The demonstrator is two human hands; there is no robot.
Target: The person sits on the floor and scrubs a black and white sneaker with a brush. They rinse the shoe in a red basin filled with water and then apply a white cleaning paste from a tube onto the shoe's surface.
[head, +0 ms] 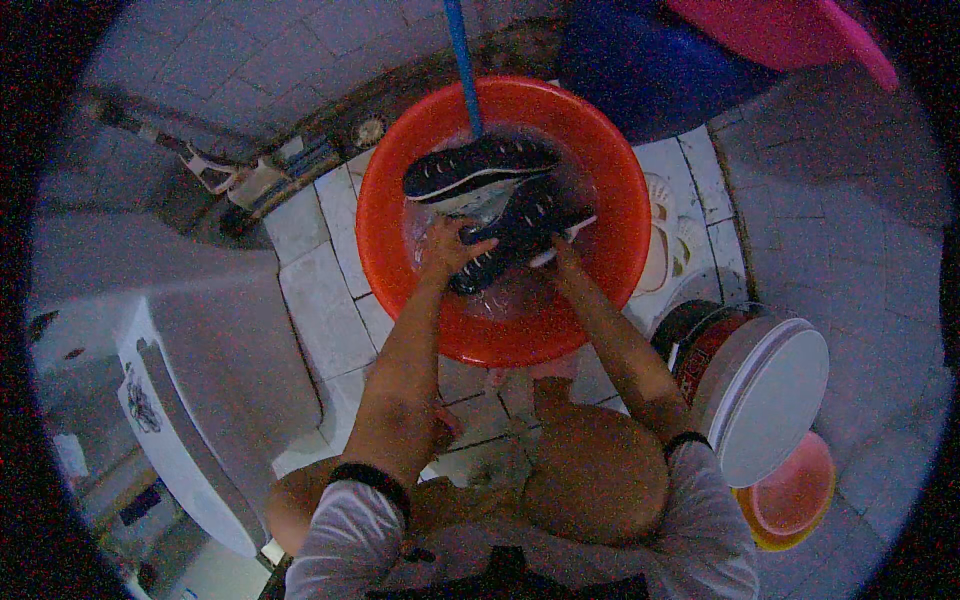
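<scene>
A red plastic basin [506, 349] with water in it stands on the tiles before me. Two dark shoes with pale soles are inside. My left hand [450, 251] grips the nearer shoe [517, 225] from the left, its thumb across the shoe's upper. At that shoe's right side is my right hand [564, 255], holding its edge; its fingertips are partly hidden. The farther shoe [484, 169] lies just beyond, close to the held one. From above, a thin blue hose or pole [463, 67] reaches into the basin by the farther shoe.
To the right are pale sandals [658, 247], a lidded bucket [776, 397] lying tilted and a pink-and-yellow bowl [795, 487]. A dark blue thing [652, 75] and a pink plastic item [780, 34] are beyond the basin. A white appliance or container [180, 442] stands left.
</scene>
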